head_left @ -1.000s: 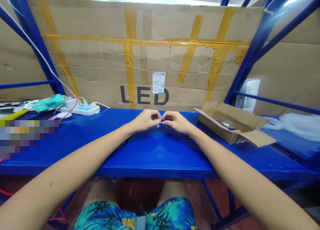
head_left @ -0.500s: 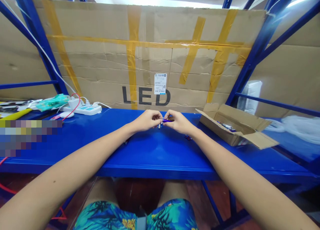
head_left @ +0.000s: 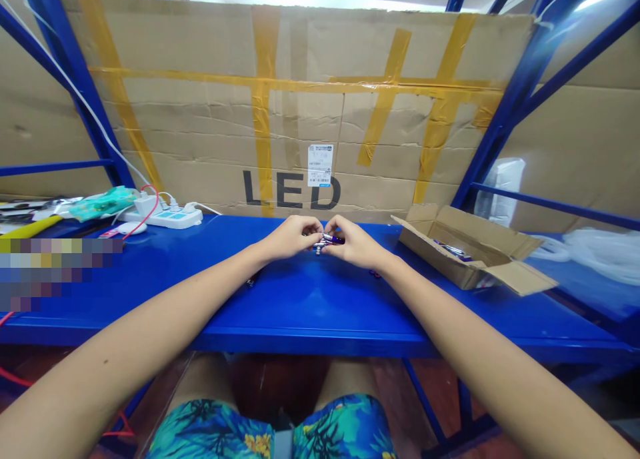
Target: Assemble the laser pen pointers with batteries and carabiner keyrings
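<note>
Close together over the middle of the table's far half, both of my hands work on a slim purple tube with a silver end (head_left: 334,239). My right hand (head_left: 354,241) pinches the purple part between thumb and fingers. The fingertips of my left hand (head_left: 296,236) are closed at the silver end; exactly what they grip there is partly hidden. Small silver beads or parts (head_left: 318,250) show just below the fingertips. A little red-and-dark piece (head_left: 375,274) lies beside my right wrist, and a small dark-and-silver piece (head_left: 251,282) by my left forearm.
On the blue table (head_left: 320,312), an open cardboard box (head_left: 435,259) with several slim shiny items stands at right. A white power strip (head_left: 173,217) with cables and a teal bag (head_left: 103,204) sit at left. A large cardboard sheet (head_left: 210,126) closes off the back.
The tube shows more of its silver end between my hands, and its angle has shifted slightly. Both hands stay in nearly the same place.
</note>
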### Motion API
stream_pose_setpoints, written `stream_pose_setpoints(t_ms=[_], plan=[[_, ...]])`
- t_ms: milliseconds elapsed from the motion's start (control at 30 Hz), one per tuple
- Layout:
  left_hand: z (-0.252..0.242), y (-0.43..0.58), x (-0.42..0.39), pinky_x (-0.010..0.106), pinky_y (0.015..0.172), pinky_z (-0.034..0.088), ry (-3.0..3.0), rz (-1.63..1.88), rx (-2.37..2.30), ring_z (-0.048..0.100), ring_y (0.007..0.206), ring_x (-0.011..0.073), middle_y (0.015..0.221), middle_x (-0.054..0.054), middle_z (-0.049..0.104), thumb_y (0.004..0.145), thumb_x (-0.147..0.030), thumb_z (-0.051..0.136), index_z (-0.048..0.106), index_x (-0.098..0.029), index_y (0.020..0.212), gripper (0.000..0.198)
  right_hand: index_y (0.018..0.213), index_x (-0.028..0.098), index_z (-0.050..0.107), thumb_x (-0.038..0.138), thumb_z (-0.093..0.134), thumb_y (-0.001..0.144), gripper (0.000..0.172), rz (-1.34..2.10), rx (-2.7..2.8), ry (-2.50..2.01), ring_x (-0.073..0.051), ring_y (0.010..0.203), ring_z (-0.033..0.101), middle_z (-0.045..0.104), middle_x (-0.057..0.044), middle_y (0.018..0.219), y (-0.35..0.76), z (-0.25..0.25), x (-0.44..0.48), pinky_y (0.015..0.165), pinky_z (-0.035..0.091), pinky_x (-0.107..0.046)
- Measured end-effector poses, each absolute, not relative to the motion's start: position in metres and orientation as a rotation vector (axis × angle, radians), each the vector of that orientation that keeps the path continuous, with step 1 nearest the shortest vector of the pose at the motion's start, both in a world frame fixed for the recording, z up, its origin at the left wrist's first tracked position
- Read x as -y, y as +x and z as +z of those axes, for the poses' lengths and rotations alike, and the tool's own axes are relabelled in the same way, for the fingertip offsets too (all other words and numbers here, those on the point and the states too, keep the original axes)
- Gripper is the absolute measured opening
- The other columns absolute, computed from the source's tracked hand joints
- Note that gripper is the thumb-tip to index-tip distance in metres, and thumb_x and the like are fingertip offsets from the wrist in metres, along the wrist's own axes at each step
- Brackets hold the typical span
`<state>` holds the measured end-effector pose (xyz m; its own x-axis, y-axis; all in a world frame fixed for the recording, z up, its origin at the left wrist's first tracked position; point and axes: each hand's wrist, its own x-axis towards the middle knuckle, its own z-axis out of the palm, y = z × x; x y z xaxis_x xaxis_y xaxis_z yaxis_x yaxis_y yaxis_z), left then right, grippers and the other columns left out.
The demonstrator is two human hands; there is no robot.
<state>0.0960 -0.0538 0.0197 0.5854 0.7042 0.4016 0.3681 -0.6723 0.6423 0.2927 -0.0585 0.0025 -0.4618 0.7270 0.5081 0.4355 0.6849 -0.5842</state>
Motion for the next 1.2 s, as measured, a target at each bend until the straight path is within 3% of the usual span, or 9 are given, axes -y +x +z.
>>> stream_pose_setpoints(t_ms=[433,733,1033,1200], plan=[[0.019,0.095,0.054,0.022,0.057,0.041,2.408,0.92,-0.841,0.055,0.058,0.0108,0.062,-0.002,0.06,0.083,-0.025,0.057,0.062,-0.015,0.082,0.012,0.08,0.018,0.062,0.025,0.059,0.082,0.008,0.624,2.096,-0.934,-0.017,0.061,0.057,0.062,-0.001,0.063,0.296,0.006,0.058,0.062,0.044,-0.031],[0.019,0.097,0.056,0.023,0.06,0.041,2.571,0.903,-0.825,0.055,0.061,0.0109,0.068,0.0,0.065,0.086,-0.024,0.054,0.064,-0.015,0.084,0.013,0.07,0.019,0.055,0.024,0.048,0.087,0.02,0.62,2.176,-0.985,-0.014,0.052,0.05,0.056,0.001,0.054,0.296,0.011,0.063,0.058,0.039,-0.029],[0.017,0.1,0.058,0.024,0.061,0.04,2.682,0.872,-0.803,0.056,0.065,0.012,0.073,0.002,0.065,0.088,-0.023,0.053,0.062,-0.015,0.084,0.012,0.066,0.017,0.054,0.032,0.053,0.087,0.025,0.816,2.183,-0.95,-0.011,0.048,0.047,0.054,0.001,0.058,0.303,0.008,0.054,0.05,0.037,-0.027],[0.02,0.102,0.061,0.024,0.06,0.043,2.452,0.851,-0.787,0.056,0.063,0.0117,0.068,0.001,0.063,0.084,-0.024,0.056,0.06,-0.015,0.081,0.011,0.07,0.016,0.058,0.047,0.062,0.083,0.034,1.081,2.154,-0.885,-0.014,0.055,0.057,0.061,-0.002,0.063,0.308,0.017,0.056,0.058,0.046,-0.029]])
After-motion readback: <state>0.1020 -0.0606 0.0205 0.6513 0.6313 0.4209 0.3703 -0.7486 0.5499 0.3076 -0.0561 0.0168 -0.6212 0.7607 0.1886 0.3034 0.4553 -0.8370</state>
